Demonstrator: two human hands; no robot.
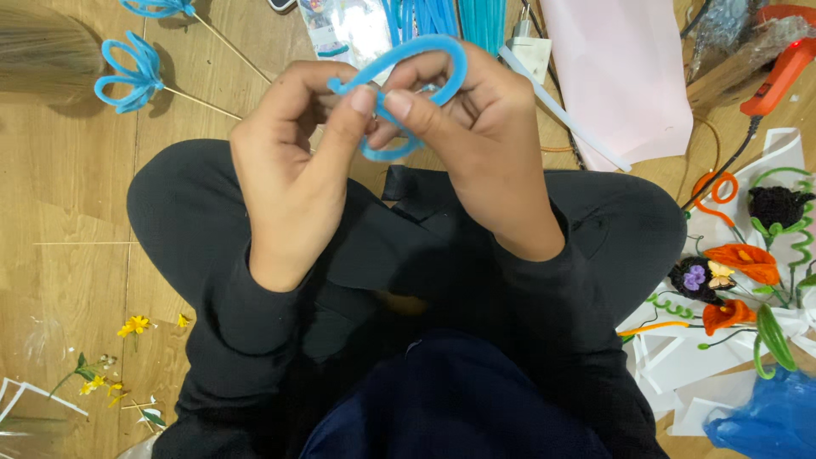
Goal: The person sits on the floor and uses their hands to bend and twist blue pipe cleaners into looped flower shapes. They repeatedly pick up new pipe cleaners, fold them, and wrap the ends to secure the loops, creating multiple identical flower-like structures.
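Two hands meet above crossed legs in black trousers [212,221], head view. Left hand [293,161] curled nearly closed, thumb and fingers pinching blue pipe cleaner [425,53] at its twisted end. Right hand [476,127] likewise closed on same pipe cleaner, thumb pressed beside left thumb, loop arching over knuckles. Wooden floor [59,204] all round. Finished blue pipe-cleaner flower [132,75] on stick lies upper left, well apart. Orange glue gun [778,76] upper right. Pink sheet [629,76] beside it. Orange and dark craft flowers [739,263] at right.
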